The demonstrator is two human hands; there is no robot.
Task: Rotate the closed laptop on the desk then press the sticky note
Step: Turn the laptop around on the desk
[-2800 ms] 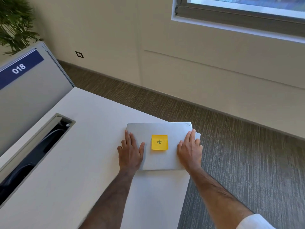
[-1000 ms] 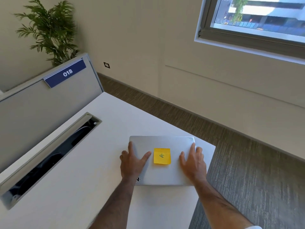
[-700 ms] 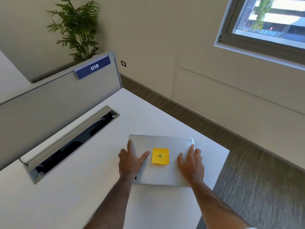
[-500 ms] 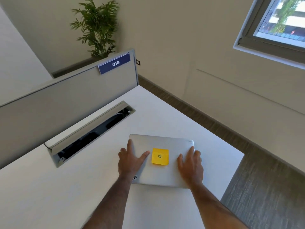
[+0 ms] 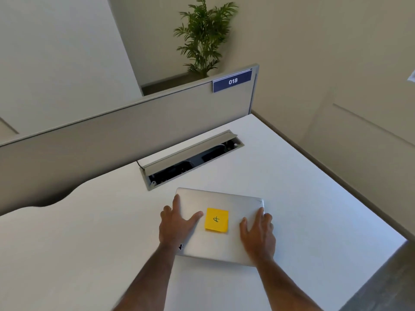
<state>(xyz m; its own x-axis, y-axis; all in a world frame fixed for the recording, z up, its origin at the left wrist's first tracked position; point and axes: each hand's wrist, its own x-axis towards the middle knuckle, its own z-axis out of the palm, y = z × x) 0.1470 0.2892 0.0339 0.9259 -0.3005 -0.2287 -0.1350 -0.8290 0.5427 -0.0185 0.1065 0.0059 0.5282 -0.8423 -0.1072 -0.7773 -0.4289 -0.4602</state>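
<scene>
A closed silver laptop (image 5: 224,248) lies flat on the white desk (image 5: 89,232), just in front of the cable slot. A yellow sticky note (image 5: 216,220) with a handwritten mark is stuck on the middle of its lid. My left hand (image 5: 177,223) lies flat on the lid's left part, fingers reaching over the left edge and thumb pointing toward the note. My right hand (image 5: 258,232) presses on the right part, fingers at the right edge. Neither hand touches the note.
An open cable slot (image 5: 193,160) with a raised flap sits behind the laptop. A grey partition (image 5: 125,131) with a blue "018" label (image 5: 232,81) borders the desk's far side. A potted plant (image 5: 204,34) stands beyond. The desk's right edge (image 5: 368,209) drops to the carpet.
With both hands on its lid, the laptop has turned on the desk and come away from the desk's right edge toward the cable slot. My view has swung along with it.
</scene>
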